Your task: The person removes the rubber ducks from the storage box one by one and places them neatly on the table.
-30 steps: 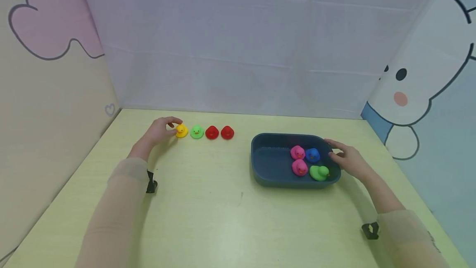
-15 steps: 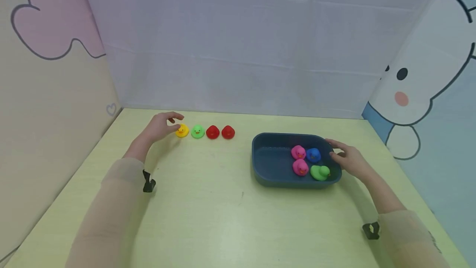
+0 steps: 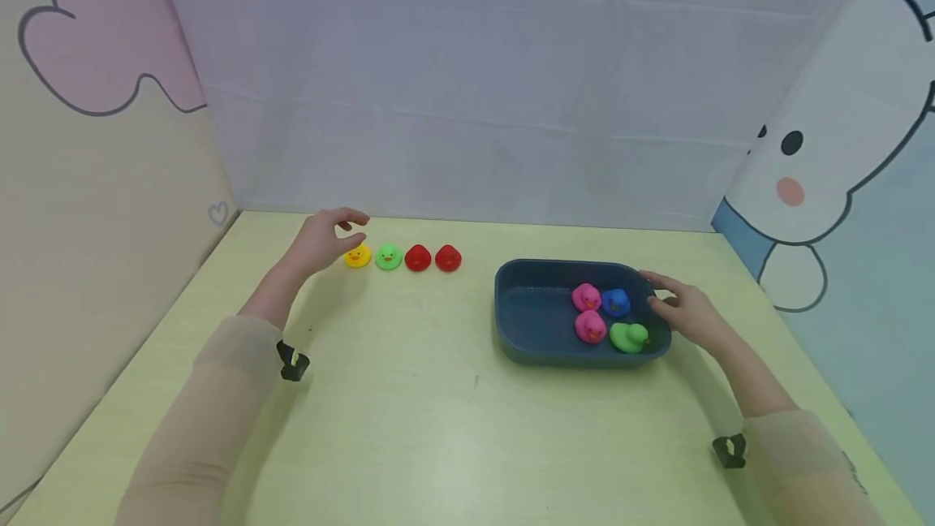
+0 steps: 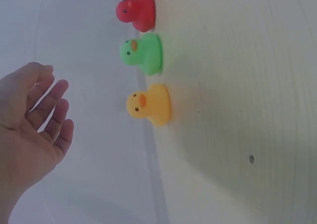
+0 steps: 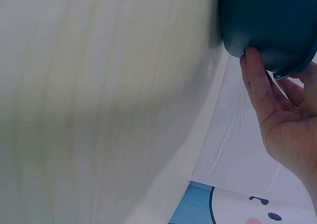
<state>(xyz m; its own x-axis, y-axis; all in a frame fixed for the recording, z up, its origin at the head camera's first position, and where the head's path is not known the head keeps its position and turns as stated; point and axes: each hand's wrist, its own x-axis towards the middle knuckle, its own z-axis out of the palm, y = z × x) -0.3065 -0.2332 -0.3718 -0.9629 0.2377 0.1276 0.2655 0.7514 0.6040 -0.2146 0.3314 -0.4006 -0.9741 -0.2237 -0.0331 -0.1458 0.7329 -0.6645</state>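
My left hand [image 3: 325, 240] hovers over the yellow rubber duck [image 3: 356, 256] with nothing between its parted fingers and thumb. In the left wrist view, that hand [image 4: 34, 120] is apart from the yellow duck [image 4: 151, 105]. A green rubber duck [image 3: 388, 257] and two red rubber ducks [image 3: 418, 259] continue the row to the right. My right hand [image 3: 690, 315] holds the right end of a dark blue plastic tub [image 3: 529, 357]. In the right wrist view, fingers [image 5: 257, 83] lie against the tub's outer wall [image 5: 267, 30].
Inside the tub are two pink ducks [image 3: 590, 327], a blue duck [image 3: 616, 303] and a green duck [image 3: 630, 338]. The pale wooden table [image 3: 409, 428] meets a white sheet [image 3: 467, 104] behind. Patterned panels [image 3: 109, 185] stand at both sides.
My left hand has come off the yellow duck, rising up and slightly away while its fingers spread. The yellow duck stays at the row's left end. My right hand and the tub hold still.
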